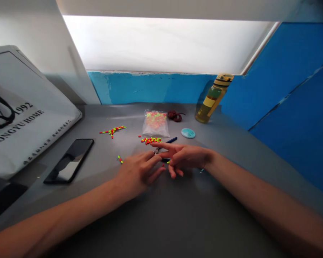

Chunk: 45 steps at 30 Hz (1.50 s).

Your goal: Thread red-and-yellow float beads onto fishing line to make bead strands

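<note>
My right hand is pinched on a small yellow-green bead between thumb and a bent finger, its index finger stretched to the left. Close against it, my left hand has its thumb and fingertips drawn together at a small red bead. Any thread between the two is too fine to make out. Behind the fingers lies a hand tool with dark blue handles, largely covered. A pile of red and yellow-green beads lies just beyond. A short joined bead piece is left of my left hand.
A branching bead piece and a black phone lie on the left. Farther back are a clear bag of beads, dark red cord, a light-blue round disc and a yellowish bottle. A white printed bag stands far left.
</note>
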Each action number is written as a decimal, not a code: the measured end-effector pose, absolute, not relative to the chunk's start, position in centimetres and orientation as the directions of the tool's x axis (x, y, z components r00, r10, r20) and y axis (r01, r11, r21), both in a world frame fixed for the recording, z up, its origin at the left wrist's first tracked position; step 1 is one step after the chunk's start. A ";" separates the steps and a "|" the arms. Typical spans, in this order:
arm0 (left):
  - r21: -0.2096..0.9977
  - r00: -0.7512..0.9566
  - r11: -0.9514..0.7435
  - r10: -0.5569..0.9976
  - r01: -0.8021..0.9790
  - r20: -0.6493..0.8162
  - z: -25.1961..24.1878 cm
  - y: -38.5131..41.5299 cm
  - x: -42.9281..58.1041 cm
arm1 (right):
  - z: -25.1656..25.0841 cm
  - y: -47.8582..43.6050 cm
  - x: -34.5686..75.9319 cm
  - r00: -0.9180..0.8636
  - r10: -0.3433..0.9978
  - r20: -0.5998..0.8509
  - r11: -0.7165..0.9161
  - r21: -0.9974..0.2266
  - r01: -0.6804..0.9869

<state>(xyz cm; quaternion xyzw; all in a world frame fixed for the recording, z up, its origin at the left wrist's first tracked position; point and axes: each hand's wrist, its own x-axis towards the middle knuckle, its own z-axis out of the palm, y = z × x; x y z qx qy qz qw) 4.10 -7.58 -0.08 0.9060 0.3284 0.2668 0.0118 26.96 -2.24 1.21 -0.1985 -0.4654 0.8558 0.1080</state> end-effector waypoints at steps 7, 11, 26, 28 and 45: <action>0.413 0.568 -0.773 0.634 0.481 0.525 -1.7 -7.8 4.7 | 0.9 -2.3 26.8 -0.907 0.356 -0.227 -0.560 -0.828 -0.013; 0.257 0.535 -0.805 0.558 0.534 0.634 -1.4 -7.0 4.1 | 0.6 -1.9 26.5 -0.842 0.454 -0.293 -0.537 -0.843 0.003; 0.041 0.629 -0.836 0.443 0.548 0.638 0.0 -6.0 3.0 | 0.4 -2.1 26.8 -0.885 0.378 -0.271 -0.406 -0.908 0.104; 0.078 0.595 -0.823 0.470 0.563 0.652 -0.4 -5.6 3.0 | 0.3 -2.0 27.0 -0.917 0.332 -0.220 -0.369 -0.925 0.088; 0.261 0.430 -0.868 0.446 0.423 0.785 -1.0 -5.6 3.4 | 0.6 -1.8 26.2 -0.761 0.634 -0.137 -0.392 -0.906 -0.163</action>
